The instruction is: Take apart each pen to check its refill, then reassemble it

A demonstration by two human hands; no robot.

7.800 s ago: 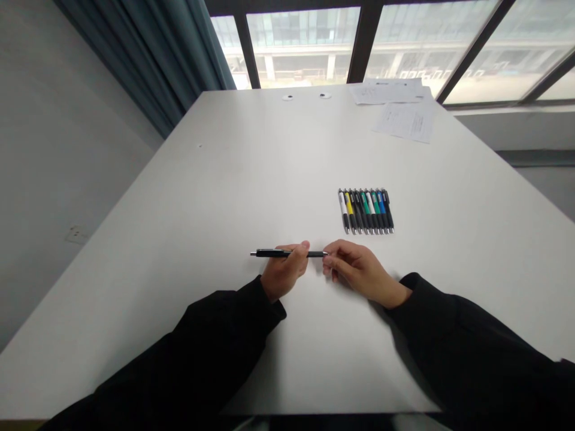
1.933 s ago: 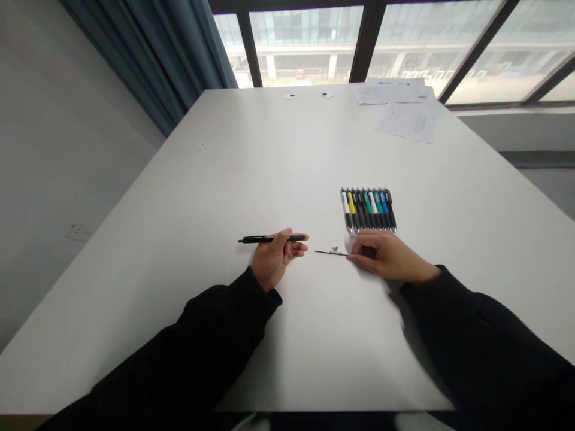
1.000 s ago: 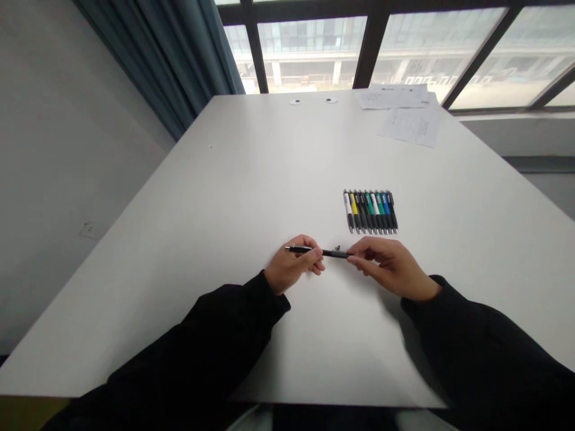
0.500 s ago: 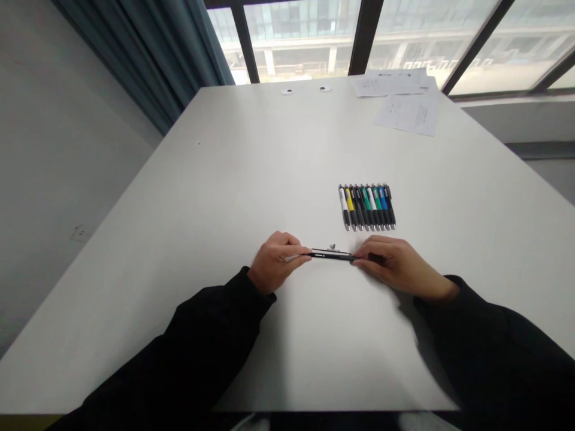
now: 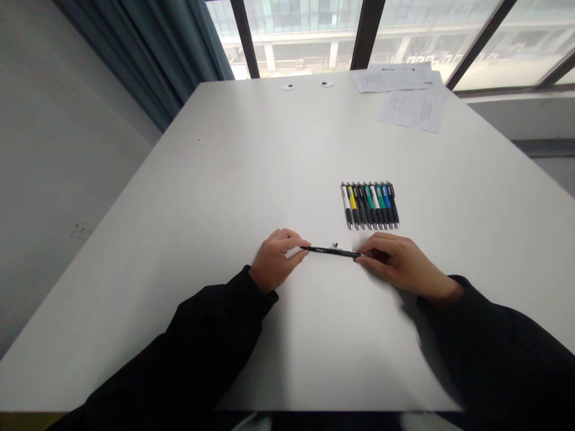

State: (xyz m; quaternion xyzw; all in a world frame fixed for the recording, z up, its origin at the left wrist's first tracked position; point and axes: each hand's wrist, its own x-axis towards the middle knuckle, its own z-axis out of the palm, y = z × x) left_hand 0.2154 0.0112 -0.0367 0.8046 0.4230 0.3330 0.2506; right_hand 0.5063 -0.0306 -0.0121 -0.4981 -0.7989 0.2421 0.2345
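A slim black pen [image 5: 333, 251] lies nearly level between my two hands, low over the white table [image 5: 269, 167]. My left hand [image 5: 277, 258] pinches its left end between thumb and fingers. At the other end, the fingertips of my right hand [image 5: 398, 262] close around the pen's tip. Just behind the pen sits a small silvery part [image 5: 335, 245], too tiny to name, partly hidden by the pen. Beyond my right hand, a neat row of several click pens [image 5: 371, 205] lies side by side, with white, yellow, black, green and blue barrels.
Printed paper sheets [image 5: 411, 108] overlap at the table's far right edge. Two oval white pieces with dark spots [image 5: 288, 87] are set near the far edge. A blue curtain [image 5: 148, 54] hangs at the left, and windows stand behind the table.
The pen's left end has risen slightly away from me, so the pen now slants down to the right. Both hands keep their grip. The view has shifted a little.
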